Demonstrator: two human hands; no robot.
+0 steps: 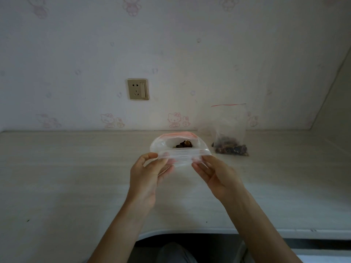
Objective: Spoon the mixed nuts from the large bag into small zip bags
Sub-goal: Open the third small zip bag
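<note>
Left hand: pinches the near rim of the small clear plastic zip bag with the red seal strip.
Right hand: grips the rim's other end, likely spreading the mouth.
Bag: held above the pale wood-grain table, a few brown nuts inside.
Large clear bag of mixed nuts: upright against the wall, right.

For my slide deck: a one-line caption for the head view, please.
Both hands, left hand and right hand, hold a small zip bag open above the table, a few nuts inside.

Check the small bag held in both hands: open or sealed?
Open. The small bag's mouth gapes wide, showing nuts inside, while the left hand and right hand pinch its near edge.
</note>
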